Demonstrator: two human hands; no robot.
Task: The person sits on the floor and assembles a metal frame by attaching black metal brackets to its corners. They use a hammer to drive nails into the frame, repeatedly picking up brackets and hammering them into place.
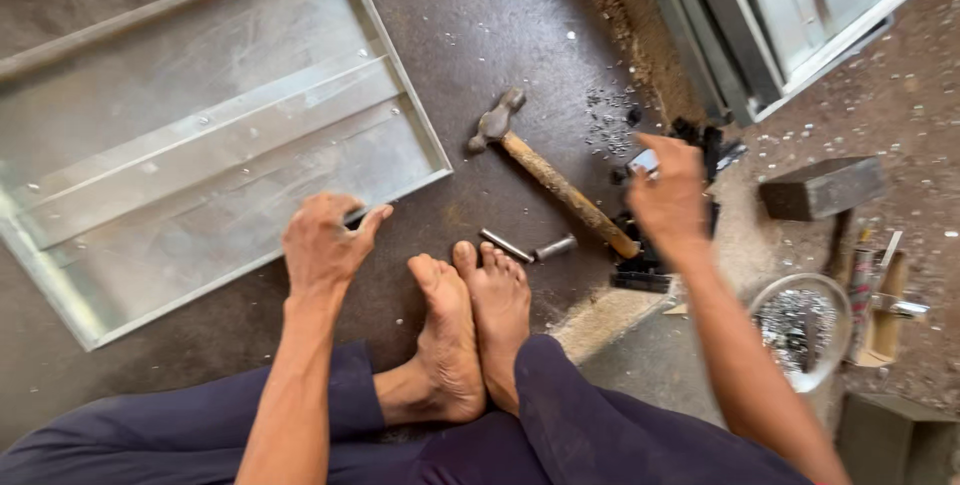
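Note:
I sit on a dark floor with my bare feet [470, 325] together in front of me. My left hand [325, 242] grips the near edge of a large shallow metal tray [200, 135] that lies at the left. My right hand [668, 195] is out to the right, fingers closed on a small pale flat piece [645, 161], above a pile of small black parts [640, 270]. A wooden-handled hammer [555, 180] lies on the floor between my hands.
Two short metal pins [530, 247] lie by my toes. A bowl of small metal bits [800, 330], a dark block [822, 188], and hand tools [880, 305] sit at the right. Metal frames [790, 15] lean at the top right. Metal filings [607, 125] dot the floor.

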